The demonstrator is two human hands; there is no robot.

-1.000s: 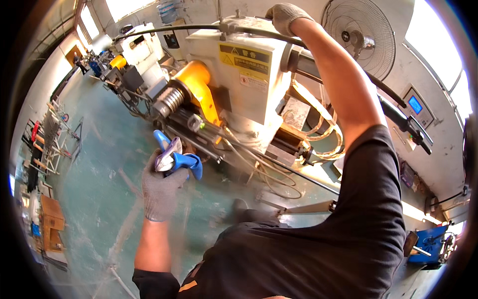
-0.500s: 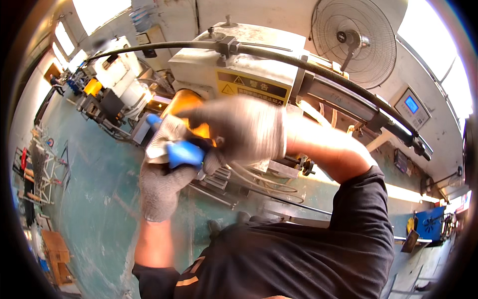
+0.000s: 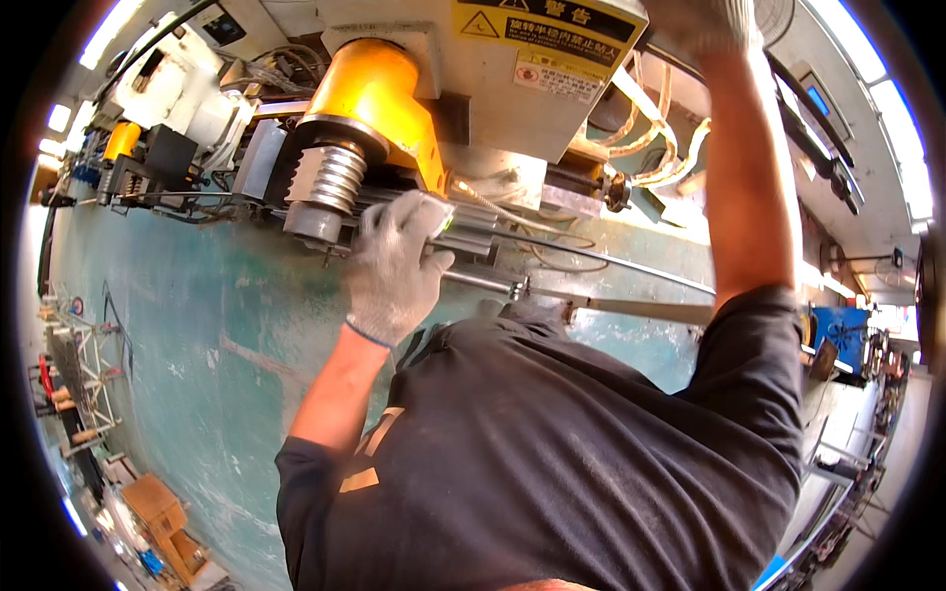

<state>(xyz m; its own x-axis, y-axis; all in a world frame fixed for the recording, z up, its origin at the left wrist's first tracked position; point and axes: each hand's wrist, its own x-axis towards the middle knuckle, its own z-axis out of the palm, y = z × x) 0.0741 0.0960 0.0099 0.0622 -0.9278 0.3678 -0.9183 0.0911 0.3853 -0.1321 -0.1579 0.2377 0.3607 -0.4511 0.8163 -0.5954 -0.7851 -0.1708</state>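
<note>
Two gloved hands: set well apart, left hand (image 3: 394, 271) near mid-view, right hand (image 3: 702, 22) high at the upper edge.
Fitting (image 3: 440, 213): small, pale, green glint on its right; right at the left fingertips, partly covered by them, just below the lower end of the yellow bracket (image 3: 430, 158). Touching or barely short of it, cannot tell.
Left fingers (image 3: 399, 217): lightly bent, close together, pointing up and ahead; slightly blurred. Thumb (image 3: 438, 262) held out to the right, apart from the rest, below the fitting. Pinching or not, cannot tell.
Left arm (image 3: 340, 384): slanting up and right from the dark sleeve, back of hand to the camera.
Right fingers: cut off by the upper edge; spread or pressed together, cannot tell.
Right arm (image 3: 754, 167): raised almost straight up, glove beside the upper right corner of the housing (image 3: 503, 113). Contact unclear.
Housing front: off-white, yellow-and-black warning label (image 3: 540, 37) high up.
Cylinder (image 3: 370, 84): yellow, left of the housing, ridged roller (image 3: 330, 182) below it.
Rod (image 3: 581, 254): thin, dark, running rightward from near the fitting.
Cables (image 3: 641, 148): pale, looped right of the housing.
Floor (image 3: 197, 315): green, scuffed.
</note>
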